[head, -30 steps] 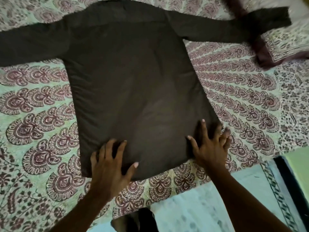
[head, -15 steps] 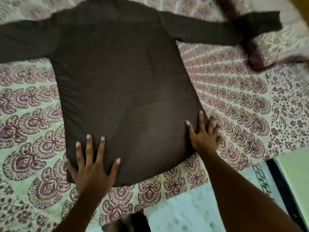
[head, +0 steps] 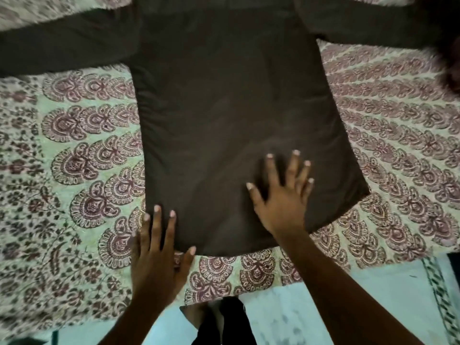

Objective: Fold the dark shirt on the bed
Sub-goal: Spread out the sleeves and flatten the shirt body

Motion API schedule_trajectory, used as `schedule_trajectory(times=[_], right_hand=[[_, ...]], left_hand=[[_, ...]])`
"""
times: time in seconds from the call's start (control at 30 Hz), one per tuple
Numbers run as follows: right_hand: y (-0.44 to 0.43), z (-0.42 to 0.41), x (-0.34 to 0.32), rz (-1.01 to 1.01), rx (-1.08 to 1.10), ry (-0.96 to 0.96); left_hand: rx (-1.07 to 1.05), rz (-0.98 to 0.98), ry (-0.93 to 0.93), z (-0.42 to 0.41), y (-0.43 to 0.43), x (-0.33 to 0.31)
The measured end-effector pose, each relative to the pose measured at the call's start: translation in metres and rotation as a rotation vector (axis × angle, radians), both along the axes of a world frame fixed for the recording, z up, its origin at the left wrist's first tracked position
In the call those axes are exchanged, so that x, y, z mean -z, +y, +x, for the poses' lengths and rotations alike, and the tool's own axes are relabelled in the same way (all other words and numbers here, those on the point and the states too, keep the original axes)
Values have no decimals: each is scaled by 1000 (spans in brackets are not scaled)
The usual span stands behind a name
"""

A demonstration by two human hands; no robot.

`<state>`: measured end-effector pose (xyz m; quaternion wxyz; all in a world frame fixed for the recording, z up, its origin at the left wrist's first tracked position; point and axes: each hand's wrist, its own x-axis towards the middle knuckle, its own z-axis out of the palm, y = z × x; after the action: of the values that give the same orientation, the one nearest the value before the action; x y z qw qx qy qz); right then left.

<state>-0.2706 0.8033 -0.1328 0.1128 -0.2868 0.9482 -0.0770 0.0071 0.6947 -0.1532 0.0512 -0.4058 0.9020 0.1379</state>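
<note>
Paisley bedsheet (head: 74,170): dark shirt (head: 231,115) spread flat, sleeves out. Left hand (head: 156,260) and right hand (head: 283,200) flat, fingers splayed, gripping nothing. No fold made yet.

Left hand (head: 159,260) flat, palm down, fingers straight and close together, thumb splayed right. The left forearm (head: 129,327) comes up from the bottom edge. Right hand (head: 282,202) sits further forward, palm down, fingers fanned wide. The right forearm (head: 348,295) runs in diagonally from lower right.
</note>
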Motion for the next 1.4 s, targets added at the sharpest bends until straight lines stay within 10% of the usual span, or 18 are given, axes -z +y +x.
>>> schedule_trajectory(times=[0.33, 0.6, 0.97, 1.23, 1.4], right_hand=[[5, 74, 18, -91, -1026, -46], [-95, -6, 7, -295, -358, -35], [-96, 43, 23, -27, -1126, -59], [-218, -17, 22, -156, -409, 40], [-288, -36, 29, 2, -368, -11]], left_hand=[[-59, -39, 192, -72, -87, -20], [339, -19, -111, -11, -77, -3], [123, -44, 99, -81, -199, -21], [412, -64, -88, -120, -284, 2], [524, 80, 1, -83, -262, -16]])
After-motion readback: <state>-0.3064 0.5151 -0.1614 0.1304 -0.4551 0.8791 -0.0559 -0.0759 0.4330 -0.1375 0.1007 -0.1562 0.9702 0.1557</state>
